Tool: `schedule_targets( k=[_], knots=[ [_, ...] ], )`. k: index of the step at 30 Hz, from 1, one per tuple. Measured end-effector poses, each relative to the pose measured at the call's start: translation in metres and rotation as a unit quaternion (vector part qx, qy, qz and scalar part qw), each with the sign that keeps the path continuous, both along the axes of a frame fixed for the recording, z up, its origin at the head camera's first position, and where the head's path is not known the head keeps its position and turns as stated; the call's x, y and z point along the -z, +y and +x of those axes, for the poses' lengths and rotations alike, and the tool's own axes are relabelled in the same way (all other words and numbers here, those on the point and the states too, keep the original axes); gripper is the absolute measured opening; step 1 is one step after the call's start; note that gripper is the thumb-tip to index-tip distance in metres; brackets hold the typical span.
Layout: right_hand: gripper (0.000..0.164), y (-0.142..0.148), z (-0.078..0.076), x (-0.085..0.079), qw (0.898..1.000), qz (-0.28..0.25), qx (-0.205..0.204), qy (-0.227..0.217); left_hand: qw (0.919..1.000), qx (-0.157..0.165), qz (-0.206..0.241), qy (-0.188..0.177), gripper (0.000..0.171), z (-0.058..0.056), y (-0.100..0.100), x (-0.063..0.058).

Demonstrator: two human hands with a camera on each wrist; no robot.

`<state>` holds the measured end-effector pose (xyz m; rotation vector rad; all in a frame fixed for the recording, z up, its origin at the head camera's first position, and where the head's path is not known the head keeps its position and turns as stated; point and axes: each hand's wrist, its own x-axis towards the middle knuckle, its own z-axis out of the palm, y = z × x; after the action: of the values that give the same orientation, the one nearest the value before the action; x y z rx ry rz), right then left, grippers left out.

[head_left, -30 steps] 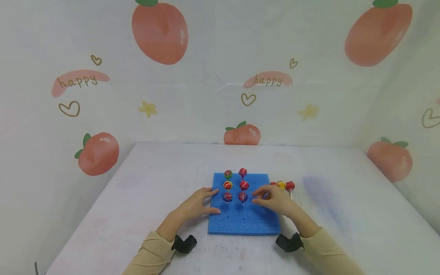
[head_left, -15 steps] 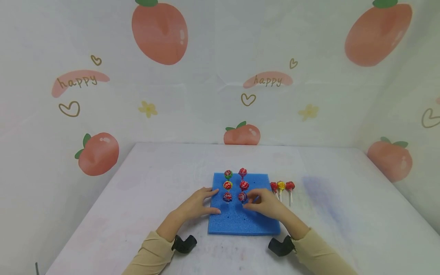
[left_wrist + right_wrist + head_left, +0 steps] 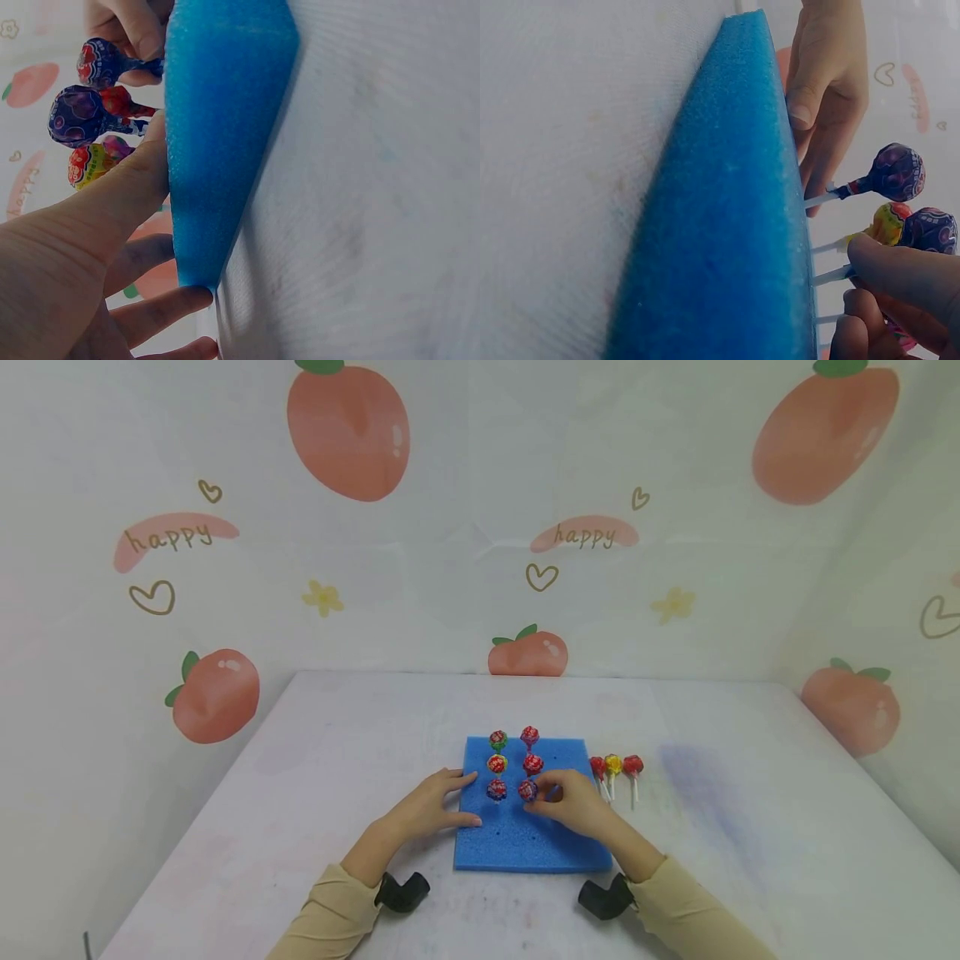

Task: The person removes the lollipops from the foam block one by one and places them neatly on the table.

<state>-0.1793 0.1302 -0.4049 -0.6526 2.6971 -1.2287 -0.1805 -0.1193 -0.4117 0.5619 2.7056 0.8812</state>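
Note:
A blue foam board [image 3: 487, 853] lies flat on the table with two columns of wrapped lollipops standing in it. My left hand [image 3: 422, 806] rests on its left edge, thumb and fingers spread. My right hand [image 3: 576, 806] pinches the nearest lollipop of the right column, a dark blue and red one [image 3: 528, 790]. In the right wrist view, thumb and fingers meet on the white stick [image 3: 832, 275] just under the wrapped head [image 3: 930, 229], and its lower end is at the foam. Beside it in the front row stands another dark blue lollipop [image 3: 497, 790].
Behind these stand a yellow-red lollipop [image 3: 497, 764], a green-red one [image 3: 498, 741], a red one [image 3: 532, 765] and a pink-red one [image 3: 529, 737]. Right of the board lie a yellow lollipop [image 3: 612, 766] and two red ones, one being the rightmost lollipop [image 3: 633, 766]. Small holes dot the foam.
My right hand has moved left from over the board's right side and has taken hold of the front lollipop, which has shifted slightly left. My left hand has stayed in place.

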Motion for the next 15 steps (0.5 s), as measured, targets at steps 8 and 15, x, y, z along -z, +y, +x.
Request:
schedule_targets(
  k=[8,15],
  knots=[
    [0.010,-0.001,0.000,-0.002,1.000,-0.001,0.007,-0.006,1.0000,-0.001,0.000,-0.001,0.074,0.000,0.000,0.000],
    [0.010,-0.002,0.005,-0.014,1.000,-0.005,0.020,0.006,1.0000,-0.001,-0.001,-0.001,0.073,0.001,0.000,0.000]
  ],
)
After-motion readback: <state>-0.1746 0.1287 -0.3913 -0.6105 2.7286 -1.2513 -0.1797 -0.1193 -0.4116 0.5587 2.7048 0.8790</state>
